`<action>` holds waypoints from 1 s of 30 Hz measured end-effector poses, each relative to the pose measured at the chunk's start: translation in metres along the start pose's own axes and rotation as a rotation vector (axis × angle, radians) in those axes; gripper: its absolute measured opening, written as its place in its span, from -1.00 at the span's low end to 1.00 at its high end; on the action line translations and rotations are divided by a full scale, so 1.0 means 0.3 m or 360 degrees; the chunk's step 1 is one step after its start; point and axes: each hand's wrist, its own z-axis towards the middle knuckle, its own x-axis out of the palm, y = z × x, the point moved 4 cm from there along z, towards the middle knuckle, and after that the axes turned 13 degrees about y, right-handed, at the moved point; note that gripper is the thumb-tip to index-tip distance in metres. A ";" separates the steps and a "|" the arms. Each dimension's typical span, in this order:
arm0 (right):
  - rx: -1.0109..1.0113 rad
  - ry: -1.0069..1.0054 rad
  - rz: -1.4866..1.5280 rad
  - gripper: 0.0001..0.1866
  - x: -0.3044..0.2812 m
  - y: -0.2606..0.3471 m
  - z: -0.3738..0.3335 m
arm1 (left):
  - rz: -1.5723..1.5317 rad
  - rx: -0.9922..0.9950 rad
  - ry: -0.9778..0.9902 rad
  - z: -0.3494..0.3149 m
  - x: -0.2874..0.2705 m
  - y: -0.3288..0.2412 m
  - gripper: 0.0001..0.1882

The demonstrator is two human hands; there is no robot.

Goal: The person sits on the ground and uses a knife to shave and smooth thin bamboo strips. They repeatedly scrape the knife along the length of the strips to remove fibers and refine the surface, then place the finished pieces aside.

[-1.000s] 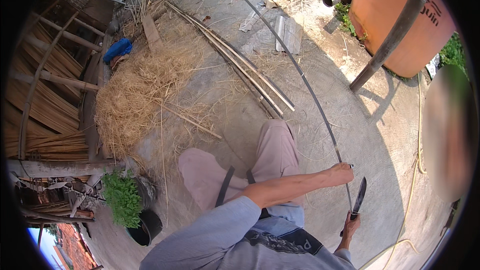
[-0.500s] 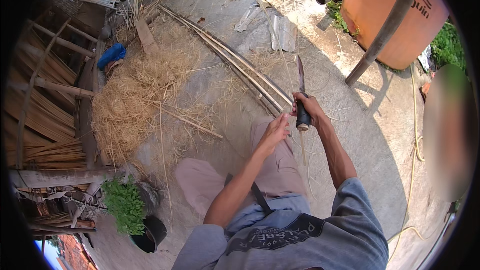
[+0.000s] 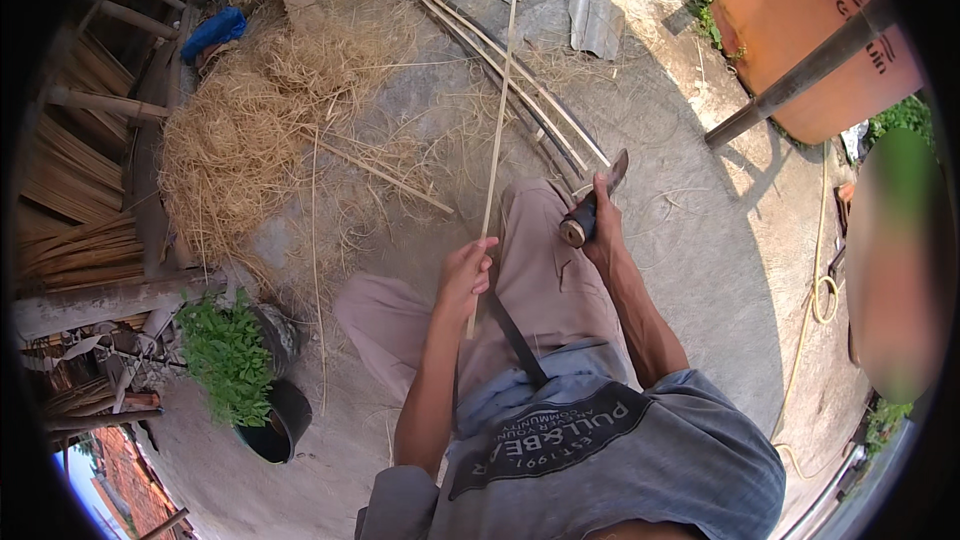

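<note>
My left hand [image 3: 463,282] is closed round a long, thin pale bamboo strip [image 3: 501,120], which runs up past the far edge of the view. Its lower end sticks out just below my fist. In my right hand [image 3: 604,230] is a knife [image 3: 578,227], held by its thick dark handle over my right knee. The blade points away from me and looks foreshortened. Beyond the knife, several long bamboo strips [image 3: 488,45] lie on the ground, their near ends close to my right hand.
A heap of fine shavings [image 3: 250,140] lies at the left, with a blue bundle [image 3: 213,33] behind it. A leafy plant [image 3: 226,355] and a black pot [image 3: 276,430] stand at lower left. A dark pole [image 3: 780,90] leans before an orange tank [image 3: 800,30]; a yellowish hose [image 3: 812,340] lies at right.
My left hand has moved left and toward me with the strip, away from the knife. The knife has tipped, so its handle end now faces me. The view has shifted slightly.
</note>
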 end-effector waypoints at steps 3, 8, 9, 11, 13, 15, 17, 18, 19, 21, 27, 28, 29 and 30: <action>-0.0425 -0.0003 -0.1186 -0.62 -0.054 0.121 -0.105 | -0.0015 0.0007 -0.0006 -0.020 -0.008 0.022 -0.58; -0.0856 0.1025 -0.2631 -0.61 0.146 0.098 -0.329 | -0.0129 0.0067 0.0025 -0.040 0.044 -0.009 -0.59; -0.0832 0.1236 -0.2651 -0.58 0.174 0.069 -0.344 | -0.0203 0.0050 0.0061 -0.040 0.046 -0.010 -0.60; -0.0775 0.1257 -0.2859 -0.55 0.168 0.019 -0.307 | -0.0342 0.0021 0.0124 -0.049 0.043 -0.021 -0.61; -0.0775 0.1323 -0.3027 -0.57 0.171 -0.008 -0.255 | -0.0377 0.0050 0.0145 -0.067 0.045 -0.031 -0.61; -0.0579 0.1006 -0.3186 -0.62 0.165 0.007 -0.160 | -0.0398 0.0039 0.0180 -0.104 0.049 -0.045 -0.62; -0.0633 0.0668 -0.3180 -0.70 0.173 0.084 -0.036 | -0.0419 0.0003 0.0238 -0.146 0.060 -0.051 -0.61; -0.0564 0.0675 -0.3244 -0.70 0.186 0.085 -0.010 | -0.0429 -0.0003 0.0200 -0.152 0.051 -0.040 -0.61; -0.0516 0.0682 -0.3304 -0.71 0.206 0.082 0.008 | -0.0429 0.0006 0.0166 -0.145 0.038 -0.042 -0.61; -0.0764 0.0922 -0.3227 -0.72 0.191 0.007 -0.023 | -0.0432 -0.0004 0.0161 -0.142 0.026 -0.054 -0.61; -0.0670 0.0247 -0.3344 -0.73 0.151 0.208 0.215 | -0.0288 -0.0079 0.0167 -0.351 0.007 0.017 -0.60; -0.0727 0.0146 -0.3294 -0.72 0.113 0.251 0.274 | -0.0227 -0.0104 0.0158 -0.378 0.006 0.037 -0.59; -0.0786 0.0053 -0.3244 -0.71 0.103 0.270 0.302 | -0.0169 -0.0124 0.0145 -0.397 0.003 0.049 -0.59; -0.0864 0.0147 -0.3278 -0.69 0.085 0.241 0.306 | -0.0143 -0.0097 0.0113 -0.408 -0.005 0.049 -0.60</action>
